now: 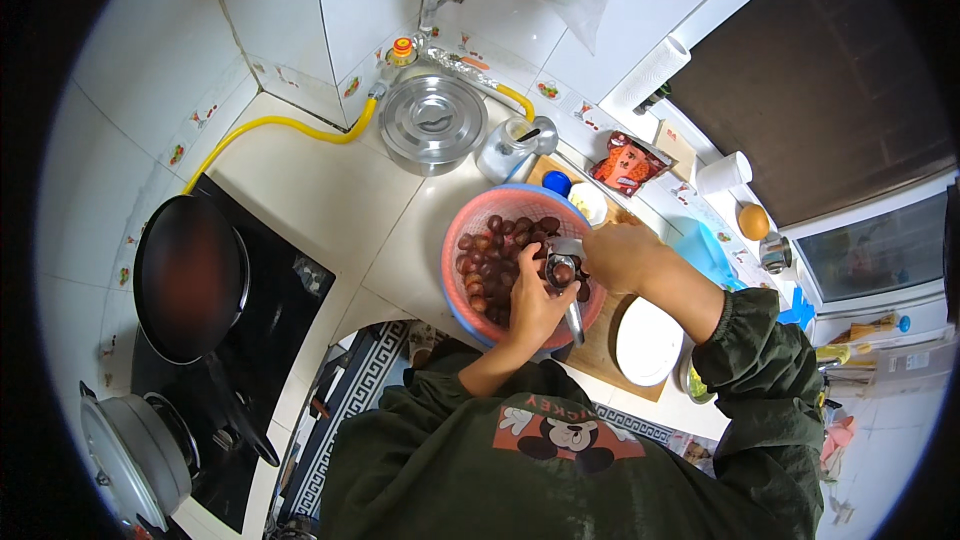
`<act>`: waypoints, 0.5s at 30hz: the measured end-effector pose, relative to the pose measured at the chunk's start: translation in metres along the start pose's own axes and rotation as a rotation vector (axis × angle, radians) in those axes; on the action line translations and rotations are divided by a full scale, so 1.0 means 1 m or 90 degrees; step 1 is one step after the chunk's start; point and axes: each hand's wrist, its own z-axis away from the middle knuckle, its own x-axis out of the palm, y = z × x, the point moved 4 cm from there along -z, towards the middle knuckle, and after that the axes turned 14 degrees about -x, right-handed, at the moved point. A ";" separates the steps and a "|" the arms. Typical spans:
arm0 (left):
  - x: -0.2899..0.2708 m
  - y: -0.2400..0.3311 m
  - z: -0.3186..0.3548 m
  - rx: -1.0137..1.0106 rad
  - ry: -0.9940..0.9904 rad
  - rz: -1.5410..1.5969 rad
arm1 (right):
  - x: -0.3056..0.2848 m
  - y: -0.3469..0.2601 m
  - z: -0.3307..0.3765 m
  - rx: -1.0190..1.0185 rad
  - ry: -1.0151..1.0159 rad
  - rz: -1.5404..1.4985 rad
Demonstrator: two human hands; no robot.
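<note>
A pink basket (452, 258) set in a blue rim holds many glossy red-brown round pieces (492, 265) that look like chestnuts. Over it, my left hand (536, 302) is closed around a shiny metal hand tool (574, 324). One round piece (563, 272) sits in the tool's rounded head, by my left fingertips. My right hand (622, 255) is closed at the tool's upper end, where a pale metal part shows. The right fingers partly hide how that end is gripped.
Right of the basket, a white oval plate (649, 342) lies on a wooden board (598, 352). Behind are a lidded steel pot (433, 120), a glass jar (503, 152) and a red packet (630, 164). At left, a frying pan (190, 280) sits on the black hob (285, 290).
</note>
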 end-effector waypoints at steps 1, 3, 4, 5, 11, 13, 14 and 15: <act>0.001 -0.002 0.000 -0.021 -0.016 0.018 | -0.001 -0.001 0.000 -0.004 -0.002 -0.001; 0.003 -0.014 -0.003 -0.028 -0.018 0.013 | -0.002 -0.002 0.000 -0.008 -0.002 -0.003; 0.003 -0.020 -0.004 -0.032 -0.019 0.011 | -0.002 -0.003 0.000 -0.008 0.000 -0.004; 0.004 -0.025 -0.005 -0.039 -0.031 0.002 | -0.002 -0.003 0.000 -0.008 0.001 -0.005; 0.006 -0.026 -0.005 -0.068 -0.063 0.030 | -0.002 -0.003 -0.002 -0.015 -0.006 -0.003; 0.006 -0.021 -0.004 -0.072 -0.066 0.035 | -0.002 -0.003 -0.002 -0.018 -0.006 0.002; 0.006 -0.019 -0.004 -0.078 -0.067 0.027 | -0.002 -0.003 -0.002 -0.020 -0.005 0.005; 0.006 -0.015 -0.003 -0.083 -0.071 0.019 | -0.001 -0.002 -0.003 -0.014 -0.007 0.007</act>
